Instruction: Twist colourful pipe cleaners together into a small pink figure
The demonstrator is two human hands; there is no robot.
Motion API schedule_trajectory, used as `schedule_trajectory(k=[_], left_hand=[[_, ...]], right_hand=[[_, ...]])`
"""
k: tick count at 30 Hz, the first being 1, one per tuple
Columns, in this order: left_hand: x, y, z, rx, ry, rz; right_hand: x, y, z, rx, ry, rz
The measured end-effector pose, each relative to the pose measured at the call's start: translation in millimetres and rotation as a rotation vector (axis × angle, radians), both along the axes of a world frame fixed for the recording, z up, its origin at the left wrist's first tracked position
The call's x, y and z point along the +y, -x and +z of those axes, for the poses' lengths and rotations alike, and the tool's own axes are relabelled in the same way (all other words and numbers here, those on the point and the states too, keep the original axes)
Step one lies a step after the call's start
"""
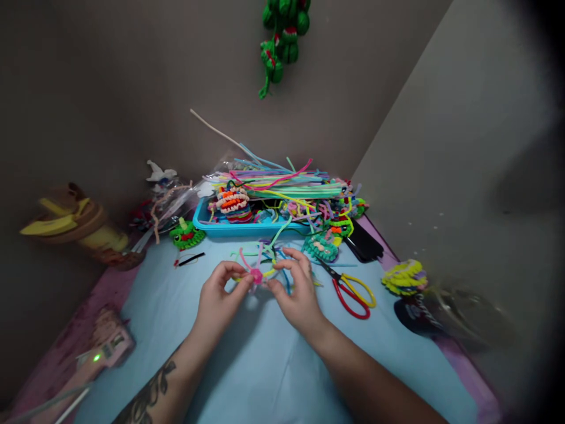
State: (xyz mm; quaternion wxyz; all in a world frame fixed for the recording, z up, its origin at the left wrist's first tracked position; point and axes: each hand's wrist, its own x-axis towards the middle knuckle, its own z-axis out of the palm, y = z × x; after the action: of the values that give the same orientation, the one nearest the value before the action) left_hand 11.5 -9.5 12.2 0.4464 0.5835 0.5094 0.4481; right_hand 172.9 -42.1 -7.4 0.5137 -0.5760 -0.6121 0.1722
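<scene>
Near the middle of the blue-covered table, my left hand (223,292) pinches a small pink pipe-cleaner piece (256,275) between thumb and forefinger. Coloured strands stick out from its pink centre. On its other side, my right hand (301,294) has thumb and fingertips closed around a yellow strand (268,273) of the same piece; the exact grip is small and partly hidden. Loose pipe cleaners in green, blue and purple lie just beyond the fingers. To the right of my right hand rest scissors (349,290) with one red and one yellow handle.
Behind stands a blue tray (247,231) heaped with pipe cleaners (282,182) and finished pieces. A green figure (186,235), a teal woven piece (322,247), a black phone-like object (362,240) and a yellow bundle (404,278) surround the work. A pink power strip (106,347) lies at left.
</scene>
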Motion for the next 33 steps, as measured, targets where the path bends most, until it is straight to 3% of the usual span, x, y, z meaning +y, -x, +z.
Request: schedule_trajectory(k=[12, 18, 33], left_hand=[[-6.7, -10.5, -5.8, -0.314, 0.205, -0.014], [-11.9, -12.1, -3.5, -0.332, 0.145, 0.019], [-12.7, -14.8, -10.6, -0.343, 0.115, -0.014]], right_hand=[[-1.0, 8.0, -3.8, 0.013, 0.104, 0.029], [-4.5, 12.6, -6.5, 0.156, 0.167, 0.05], [-5.8, 17.0, -5.1, 0.173, 0.146, -0.003]])
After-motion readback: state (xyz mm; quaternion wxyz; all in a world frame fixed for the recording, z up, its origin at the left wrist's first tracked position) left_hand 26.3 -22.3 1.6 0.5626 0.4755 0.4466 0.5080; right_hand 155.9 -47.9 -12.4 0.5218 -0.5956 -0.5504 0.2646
